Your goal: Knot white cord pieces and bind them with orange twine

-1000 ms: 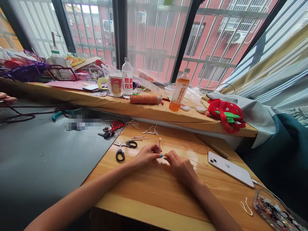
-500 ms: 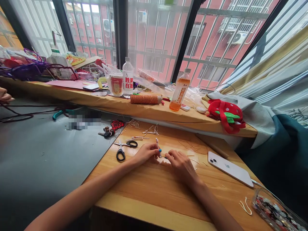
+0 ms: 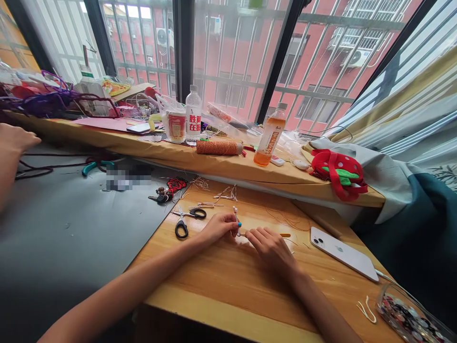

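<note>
My left hand [image 3: 224, 225] pinches a short white knotted cord piece [image 3: 236, 215] upright above the wooden table [image 3: 214, 281]. A bright blue spot shows at the fingertips; whether it is a nail or a bead, I cannot tell. In my right hand [image 3: 268, 242], closed with the palm down, lies a thin golden stick-like tool [image 3: 285, 235]. Its near end points at the cord's lower end, and its tail sticks out past the knuckles. To the left of my left hand lie black-handled scissors [image 3: 185, 221], blades apart.
A white phone [image 3: 342, 252] and a clear box of beads [image 3: 410, 314] are on the right. White cord scraps [image 3: 226, 193] lie behind my hands. The sill holds a thread spool [image 3: 218, 148] and bottles [image 3: 270, 136]. At far left is another person's hand [image 3: 16, 138], near dark red cord.
My right hand has shifted slightly, and more of the golden tool's tail now shows. The other person's hand has moved further into view and upward. The camera view has shifted a little.
</note>
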The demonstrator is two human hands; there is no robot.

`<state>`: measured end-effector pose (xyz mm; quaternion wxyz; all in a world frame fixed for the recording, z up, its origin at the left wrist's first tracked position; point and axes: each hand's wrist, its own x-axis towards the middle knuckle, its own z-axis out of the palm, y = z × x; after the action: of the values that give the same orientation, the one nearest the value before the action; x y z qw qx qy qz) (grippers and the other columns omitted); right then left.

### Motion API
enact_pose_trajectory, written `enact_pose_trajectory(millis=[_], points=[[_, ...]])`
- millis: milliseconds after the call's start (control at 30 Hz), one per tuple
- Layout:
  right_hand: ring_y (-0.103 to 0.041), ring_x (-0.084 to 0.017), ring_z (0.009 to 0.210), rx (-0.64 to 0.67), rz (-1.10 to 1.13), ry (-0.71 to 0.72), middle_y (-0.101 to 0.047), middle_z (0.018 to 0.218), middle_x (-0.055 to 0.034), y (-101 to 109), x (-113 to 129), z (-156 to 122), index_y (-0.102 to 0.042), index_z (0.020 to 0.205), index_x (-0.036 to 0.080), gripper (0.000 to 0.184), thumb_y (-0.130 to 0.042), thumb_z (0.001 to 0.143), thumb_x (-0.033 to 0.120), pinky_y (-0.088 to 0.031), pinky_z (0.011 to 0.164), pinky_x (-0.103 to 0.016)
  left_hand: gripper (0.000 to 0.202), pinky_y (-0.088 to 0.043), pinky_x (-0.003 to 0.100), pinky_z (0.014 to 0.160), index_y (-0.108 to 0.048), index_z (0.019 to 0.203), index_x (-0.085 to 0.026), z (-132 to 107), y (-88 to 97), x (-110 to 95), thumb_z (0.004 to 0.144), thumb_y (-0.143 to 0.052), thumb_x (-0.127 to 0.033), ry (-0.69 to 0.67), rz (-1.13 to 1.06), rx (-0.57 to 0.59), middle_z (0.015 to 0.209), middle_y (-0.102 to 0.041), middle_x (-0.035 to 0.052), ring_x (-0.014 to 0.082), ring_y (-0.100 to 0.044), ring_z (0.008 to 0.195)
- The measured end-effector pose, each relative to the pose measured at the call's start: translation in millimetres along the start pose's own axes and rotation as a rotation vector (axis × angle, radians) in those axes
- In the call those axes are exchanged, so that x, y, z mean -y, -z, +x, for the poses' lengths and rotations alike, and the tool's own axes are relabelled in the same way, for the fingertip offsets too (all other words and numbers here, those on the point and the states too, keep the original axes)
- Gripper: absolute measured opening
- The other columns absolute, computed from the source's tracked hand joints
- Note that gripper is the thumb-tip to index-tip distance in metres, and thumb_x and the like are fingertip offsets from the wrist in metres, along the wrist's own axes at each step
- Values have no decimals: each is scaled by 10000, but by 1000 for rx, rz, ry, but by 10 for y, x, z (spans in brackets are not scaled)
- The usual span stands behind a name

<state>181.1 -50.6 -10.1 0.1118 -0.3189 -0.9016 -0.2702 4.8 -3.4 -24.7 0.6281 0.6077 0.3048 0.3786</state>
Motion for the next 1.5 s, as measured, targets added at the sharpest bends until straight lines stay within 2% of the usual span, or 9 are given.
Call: enact_pose_trajectory(millis=[167,400,533,733,867,1033,1200,1367,1500], points=[[-454,-127,607,32,80,-21,-541,686,-22,-41,-8,-26,-515,841,145,185,-331,834,125,-282,565,-248,252,-380,205,552,-523,625,-111,2,12,9,654,-561,-359,-32,8,30,559,-548,14,88,-498,524],[-424,-119,569,22,97,-207,-505,704,-27,-72,15,-21,-526,795,182,202,-339,816,109,-293,541,-230,233,-383,208,575,-533,646,-110,-9,1,-19,660,-554,-342,-28,-1,41,571,-556,6,90,-503,542],[-456,-126,579,13,149,-237,-521,715,-31,-85,46,-11,-483,952,160,186,-333,842,167,-319,532,-226,203,-376,197,554,-528,629,-113,-2,5,-36,650,-561,-312,17,8,6,569,-551,-1,83,-498,540],[-489,-137,624,-60,184,-345,-545,773,-45,-143,47,-17,-485,893,160,154,-351,847,218,-356,567,-240,221,-362,184,512,-508,677,-123,25,7,7,593,-602,-304,81,-64,10,559,-542,-14,78,-501,515],[-498,-166,744,-150,183,-339,-549,840,-74,-119,21,-33,-501,952,149,173,-398,826,208,-380,664,-268,252,-357,182,494,-500,660,-119,27,10,14,570,-617,-323,121,-97,-27,554,-553,-4,78,-498,502],[-489,-146,742,-172,138,-223,-564,828,-60,-37,13,-29,-560,845,163,160,-403,819,149,-358,690,-262,278,-363,182,506,-504,653,-122,30,24,22,540,-645,-334,148,-154,-52,547,-555,-7,78,-505,513],[-440,-105,584,-168,21,-164,-547,663,-14,6,32,-25,-576,890,183,215,-401,807,90,-308,588,-230,309,-357,182,499,-506,630,-120,39,43,14,505,-669,-351,156,-174,-44,529,-549,-8,76,-504,495],[-443,-122,615,-198,-68,-183,-551,729,-44,24,57,-26,-548,1029,173,247,-448,802,178,-302,592,-240,285,-355,183,503,-507,644,-123,36,65,5,541,-661,-340,150,-185,-47,555,-570,5,82,-518,509],[-454,-130,636,-187,-130,-170,-563,755,-55,25,62,-14,-563,998,151,263,-410,797,79,-302,602,-254,289,-374,196,536,-510,649,-120,32,78,4,541,-671,-333,159,-209,-47,566,-581,16,88,-526,521]])
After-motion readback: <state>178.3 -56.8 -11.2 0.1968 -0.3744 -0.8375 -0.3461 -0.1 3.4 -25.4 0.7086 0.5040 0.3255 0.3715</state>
